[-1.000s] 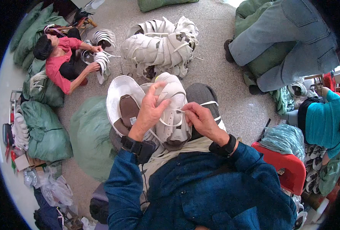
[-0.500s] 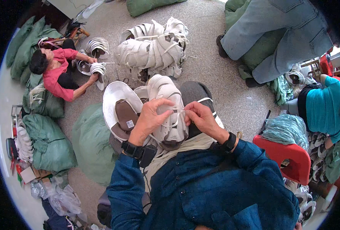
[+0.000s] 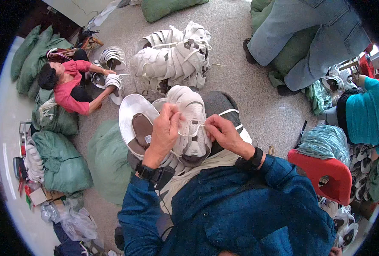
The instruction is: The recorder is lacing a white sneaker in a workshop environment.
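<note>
Lacing is partway: on the lap, the white shoe [image 3: 192, 128] sits gripped by the closed left hand [image 3: 166, 130], the right hand [image 3: 222, 133] pinching the white lace [image 3: 193, 133], several eyelets apparently unthreaded.

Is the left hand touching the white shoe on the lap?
Touching. The head view shows the left hand lying on the white shoe, fingers curled over its top with no gap, while the right hand pinches the white lace.
</note>
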